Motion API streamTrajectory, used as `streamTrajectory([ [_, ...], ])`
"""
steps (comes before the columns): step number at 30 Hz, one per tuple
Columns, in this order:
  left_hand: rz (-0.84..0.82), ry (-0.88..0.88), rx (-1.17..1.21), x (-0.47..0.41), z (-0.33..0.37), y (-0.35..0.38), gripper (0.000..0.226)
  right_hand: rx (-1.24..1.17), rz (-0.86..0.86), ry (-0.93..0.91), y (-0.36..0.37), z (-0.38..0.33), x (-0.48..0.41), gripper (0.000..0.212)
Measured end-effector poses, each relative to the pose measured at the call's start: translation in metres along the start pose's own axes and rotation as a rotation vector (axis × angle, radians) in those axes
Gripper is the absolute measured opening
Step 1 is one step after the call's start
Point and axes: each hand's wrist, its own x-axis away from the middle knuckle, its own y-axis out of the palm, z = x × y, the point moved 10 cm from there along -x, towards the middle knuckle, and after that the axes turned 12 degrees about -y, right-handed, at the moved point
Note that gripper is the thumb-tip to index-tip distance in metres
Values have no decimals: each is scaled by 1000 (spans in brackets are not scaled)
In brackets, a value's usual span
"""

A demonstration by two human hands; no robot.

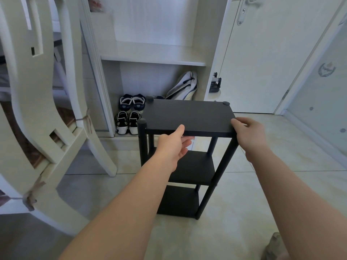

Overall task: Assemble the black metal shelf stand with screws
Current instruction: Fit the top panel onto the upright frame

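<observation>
On floor: one shelf stand (189, 117), three tiers; two hands grip top.

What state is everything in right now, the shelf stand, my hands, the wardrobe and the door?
shelf stand: upright on the floor, three shelves fitted.
left hand: grips the top shelf's front edge, thumb on top.
right hand: holds the top shelf's near right corner.
wardrobe: open, shoes inside at the bottom.
door: closed.

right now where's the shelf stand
Head view, centre: the black shelf stand stands upright on the floor, right of the shoes, left hand and right hand gripping its top.
</observation>
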Motion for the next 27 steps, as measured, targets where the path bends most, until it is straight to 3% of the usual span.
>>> streamTrajectory([
  [6,81,60,26,-12,18,-16,22,-190,-53,118,11,11,10,4],
  [10,189,95,27,-13,28,-27,25,-331,-250,281,30,15,39,13],
  [15,-26,84,-368,5,-3,20,31,-352,-73,273,16,20,28,26],
  [18,-67,78,-380,7,-6,27,29,-388,-69,317,21,24,30,29],
  [21,-46,31,-311,-1,4,11,24,-426,-185,346,35,19,39,28],
  [25,73,63,-148,-11,26,-24,11,-254,-400,283,48,-2,57,25],
  [27,130,89,-97,-12,32,-37,12,-81,-226,107,23,-17,39,22],
])
